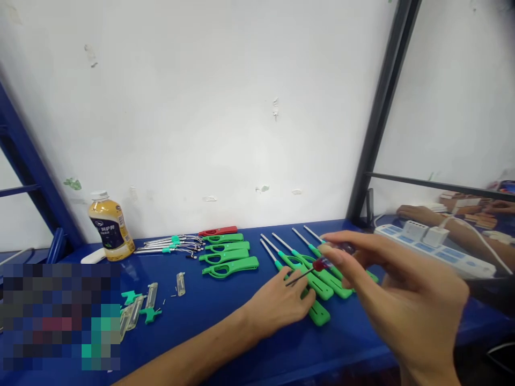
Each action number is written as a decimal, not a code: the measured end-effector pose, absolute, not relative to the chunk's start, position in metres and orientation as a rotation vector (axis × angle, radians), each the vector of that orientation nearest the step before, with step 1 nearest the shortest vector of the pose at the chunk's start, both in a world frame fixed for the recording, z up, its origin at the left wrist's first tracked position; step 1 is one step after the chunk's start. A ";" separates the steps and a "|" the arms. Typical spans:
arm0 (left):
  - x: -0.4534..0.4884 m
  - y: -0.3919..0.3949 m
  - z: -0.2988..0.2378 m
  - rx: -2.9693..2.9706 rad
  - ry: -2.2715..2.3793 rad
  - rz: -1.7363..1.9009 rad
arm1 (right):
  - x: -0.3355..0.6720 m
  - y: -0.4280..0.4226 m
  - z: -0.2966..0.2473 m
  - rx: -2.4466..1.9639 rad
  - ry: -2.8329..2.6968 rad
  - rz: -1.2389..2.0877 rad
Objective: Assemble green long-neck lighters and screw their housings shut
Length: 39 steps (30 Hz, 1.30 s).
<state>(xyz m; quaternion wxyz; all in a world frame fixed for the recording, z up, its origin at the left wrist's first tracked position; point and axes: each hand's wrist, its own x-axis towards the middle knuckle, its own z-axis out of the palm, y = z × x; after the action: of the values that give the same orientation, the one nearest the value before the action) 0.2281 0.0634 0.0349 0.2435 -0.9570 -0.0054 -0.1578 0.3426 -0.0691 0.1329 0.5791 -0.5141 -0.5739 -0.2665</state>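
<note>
Bottle [110, 225] at far left by wall; small clear and green parts [139, 311] loose on blue bench [225, 343]. Middle — green handle shells [225, 252] stacked in row. Left hand [277, 305] flat, fingers spread, pressing green lighters [317, 279] down. Right hand [402, 289] above them pinches small red-tipped tool [317, 265] — probably screwdriver, blurred. Keep lighter pinned, tip steady, approach square. Power strip [434, 249] at right.

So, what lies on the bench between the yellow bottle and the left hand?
In the head view: metal rods and green handle shells between bottle and left hand.
</note>
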 end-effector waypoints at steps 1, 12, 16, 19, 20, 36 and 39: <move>0.225 0.066 0.037 -2.618 -0.084 -0.412 | 0.342 -0.068 0.133 -1.210 -1.340 -0.639; 0.117 0.113 0.046 -2.507 -1.186 -0.110 | 0.343 -0.055 0.132 -1.269 -1.322 -0.534; 0.104 0.124 0.041 -2.597 -1.295 -0.067 | 0.342 -0.052 0.130 -1.275 -1.290 -0.490; 0.100 0.121 0.035 -2.686 -1.347 -0.084 | 0.343 -0.052 0.130 -1.288 -1.299 -0.481; 0.098 0.117 0.033 -2.707 -1.371 -0.095 | 0.343 -0.051 0.130 -1.294 -1.303 -0.478; 0.039 0.061 0.039 -3.230 -1.741 -0.518 | 0.339 -0.043 0.126 -1.328 -1.469 -0.423; 0.038 0.061 0.039 -3.214 -1.693 -0.656 | 0.341 -0.045 0.125 -1.346 -1.471 -0.438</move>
<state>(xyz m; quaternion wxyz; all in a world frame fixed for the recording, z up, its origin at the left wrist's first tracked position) 0.0379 0.0610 0.0392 -0.2715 -0.8380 -0.4413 -0.1711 0.3415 -0.0446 0.1248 0.5228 -0.5623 -0.6141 -0.1827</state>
